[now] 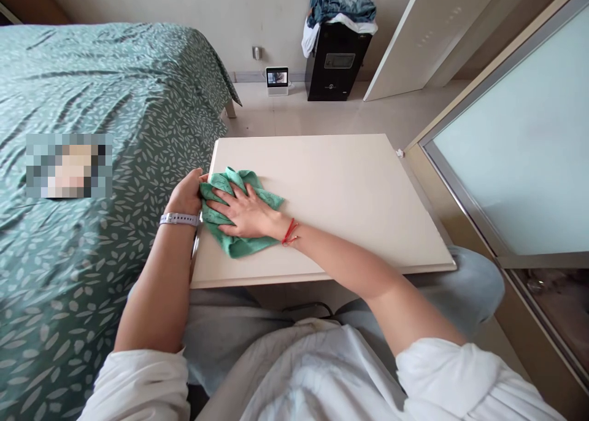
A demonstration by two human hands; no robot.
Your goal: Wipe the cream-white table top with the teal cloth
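A cream tabletop point(340, 194) lies in front of my body, above my knees. On its left part a crumpled green cloth point(234, 246) is spread out. My right hand point(243, 212) rests flat on the cloth with its fingers spread, and a red string is around that wrist. At the left edge of the tabletop my left hand point(185, 193) touches the side, next to the cloth. Its fingers are mostly hidden behind the edge and the cloth. A pale watch band point(179, 219) circles the left wrist.
A bed with a green leaf-patterned cover point(110, 102) stands close on the left. Beyond the tabletop are a small screen point(277, 77) and a black cabinet point(338, 65) with folded jeans point(341, 5) on top. A frosted glass sliding door point(519, 132) is at the right.
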